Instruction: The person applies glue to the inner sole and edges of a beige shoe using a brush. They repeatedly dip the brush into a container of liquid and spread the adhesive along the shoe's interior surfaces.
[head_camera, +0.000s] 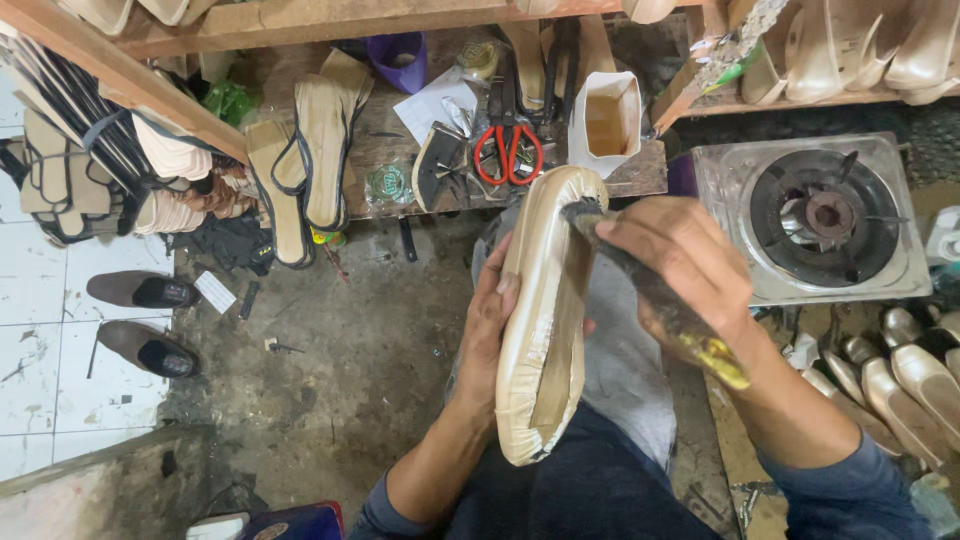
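My left hand (487, 330) grips a beige shoe (545, 310) on its last from the left side, sole up, toe pointing away from me. My right hand (680, 270) holds a dark, glue-caked brush (655, 295), its tip resting on the shoe's toe end. The brush handle runs back under my palm to a yellowish end near my wrist. The shoe rests over my lap.
A low wooden bench ahead carries red-handled scissors (508, 152), a white glue container (607, 122) and flat sandal soles (322, 150). A single gas burner (818, 215) stands at right, metallic shoes (900, 380) below it. Brown shoes (140, 290) lie on the floor left.
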